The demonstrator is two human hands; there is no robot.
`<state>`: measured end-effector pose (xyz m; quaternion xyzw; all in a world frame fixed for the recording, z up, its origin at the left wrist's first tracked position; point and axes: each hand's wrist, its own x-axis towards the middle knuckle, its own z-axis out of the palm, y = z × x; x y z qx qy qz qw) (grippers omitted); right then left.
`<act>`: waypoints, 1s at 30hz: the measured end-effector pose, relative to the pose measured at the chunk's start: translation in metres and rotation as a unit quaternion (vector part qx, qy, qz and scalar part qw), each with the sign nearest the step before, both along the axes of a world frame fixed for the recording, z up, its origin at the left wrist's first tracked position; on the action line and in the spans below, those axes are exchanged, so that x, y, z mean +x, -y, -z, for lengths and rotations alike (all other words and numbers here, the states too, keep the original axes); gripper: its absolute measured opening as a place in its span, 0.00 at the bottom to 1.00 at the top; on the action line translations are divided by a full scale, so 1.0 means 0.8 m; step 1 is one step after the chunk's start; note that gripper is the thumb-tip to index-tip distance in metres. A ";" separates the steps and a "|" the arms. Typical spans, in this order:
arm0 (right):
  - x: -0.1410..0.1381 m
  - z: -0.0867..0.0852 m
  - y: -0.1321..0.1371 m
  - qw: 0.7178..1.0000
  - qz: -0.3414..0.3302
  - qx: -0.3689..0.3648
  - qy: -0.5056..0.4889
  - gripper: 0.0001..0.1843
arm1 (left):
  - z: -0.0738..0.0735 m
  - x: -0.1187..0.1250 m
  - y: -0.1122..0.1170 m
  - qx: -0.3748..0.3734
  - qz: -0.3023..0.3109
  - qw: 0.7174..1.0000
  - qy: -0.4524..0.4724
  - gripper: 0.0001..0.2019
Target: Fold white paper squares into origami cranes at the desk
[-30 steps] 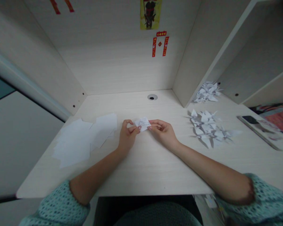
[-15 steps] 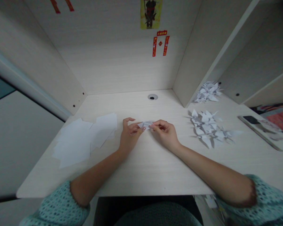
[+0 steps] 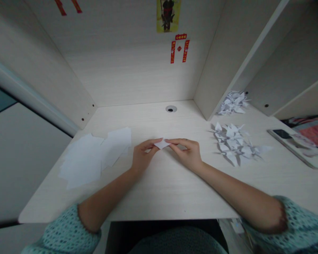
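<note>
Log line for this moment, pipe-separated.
left hand: pinches folded paper | right hand: pinches its opposite side | at left: white paper sheets | at right: origami cranes, smartphone

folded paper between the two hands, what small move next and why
Perhaps press a crease along the folded paper with the right hand while the left hand steadies it: the hands pinch it from opposite sides, and neither visibly holds anything else.
</note>
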<state>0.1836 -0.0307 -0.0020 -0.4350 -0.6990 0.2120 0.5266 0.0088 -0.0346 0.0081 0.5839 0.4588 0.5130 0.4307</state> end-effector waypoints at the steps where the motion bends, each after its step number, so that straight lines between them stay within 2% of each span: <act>1: -0.001 0.000 0.000 1.000 -0.001 -0.014 -0.016 0.08 | 0.002 0.000 -0.001 -0.017 0.004 1.000 0.022 0.10; 4: -0.001 0.001 -0.002 0.999 0.002 -0.028 -0.044 0.08 | 0.004 0.000 -0.003 -0.047 -0.002 0.997 0.056 0.10; 12: 0.002 0.002 -0.003 0.999 0.027 -0.018 -0.043 0.08 | 0.000 0.000 -0.003 -0.031 -0.041 0.998 0.038 0.08; 21: -0.003 -0.005 -0.005 0.991 -0.044 -0.080 -0.101 0.09 | 0.000 -0.007 -0.006 0.021 -0.061 0.998 -0.001 0.06; 30: -0.003 -0.005 -0.005 0.988 -0.055 -0.090 -0.117 0.08 | -0.005 -0.006 -0.004 0.015 -0.048 0.999 -0.007 0.06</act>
